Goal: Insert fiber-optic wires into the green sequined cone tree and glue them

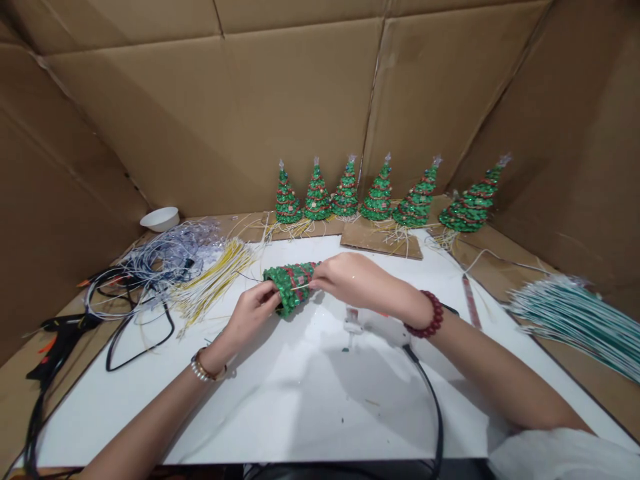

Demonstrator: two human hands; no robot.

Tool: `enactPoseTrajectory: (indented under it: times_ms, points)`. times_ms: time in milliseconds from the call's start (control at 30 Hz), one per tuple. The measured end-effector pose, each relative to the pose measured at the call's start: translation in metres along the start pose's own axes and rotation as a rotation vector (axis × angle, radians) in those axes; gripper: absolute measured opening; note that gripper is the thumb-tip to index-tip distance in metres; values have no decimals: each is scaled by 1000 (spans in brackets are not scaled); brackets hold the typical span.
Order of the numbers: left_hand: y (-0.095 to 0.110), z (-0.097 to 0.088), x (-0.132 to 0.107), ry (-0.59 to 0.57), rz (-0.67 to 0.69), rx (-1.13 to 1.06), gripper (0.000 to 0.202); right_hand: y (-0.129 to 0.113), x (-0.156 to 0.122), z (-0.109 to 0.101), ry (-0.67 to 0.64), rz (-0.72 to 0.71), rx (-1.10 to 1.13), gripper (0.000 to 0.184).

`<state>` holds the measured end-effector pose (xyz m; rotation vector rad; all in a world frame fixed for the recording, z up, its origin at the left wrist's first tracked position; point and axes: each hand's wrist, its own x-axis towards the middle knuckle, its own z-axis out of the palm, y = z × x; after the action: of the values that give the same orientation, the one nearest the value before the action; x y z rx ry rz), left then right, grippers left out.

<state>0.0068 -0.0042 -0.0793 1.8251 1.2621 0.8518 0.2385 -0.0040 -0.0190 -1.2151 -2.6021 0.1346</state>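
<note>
A small green Christmas tree (pixel 290 281) with red trim lies on its side, its wide base towards the left. At the base rim, the fingers of my left hand (pixel 254 308) are closed on the tree. My right hand (pixel 340 279) covers the tip end, thumb and fingers pinched together. A thin pale wire (pixel 301 287) runs from that pinch across the tree's side. What else the right fingers touch is hidden. A dark thin wire (pixel 249 277) sticks out by the base.
Several finished trees (pixel 377 199) stand along the cardboard back wall. Yellow-white wires (pixel 215 280), tangled clear wires (pixel 160 260) and a black glue gun (pixel 63 340) lie left; a white bowl (pixel 160 219) sits behind. Green-white wires (pixel 575 317) lie right. A black cable (pixel 435 400) crosses the white tabletop.
</note>
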Motion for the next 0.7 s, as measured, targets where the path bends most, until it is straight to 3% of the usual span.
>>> enactPoseTrajectory:
  times_ms: [200,500,700]
  points:
    - [0,2,0,8,8,-8,21,19,-7,-23,9,106,127,14]
    - [0,2,0,9,-15,-37,20,-14,8,12,92,-89,50,17]
    - [3,3,0,23,-27,-69,19,-16,7,9,40,166,128,37]
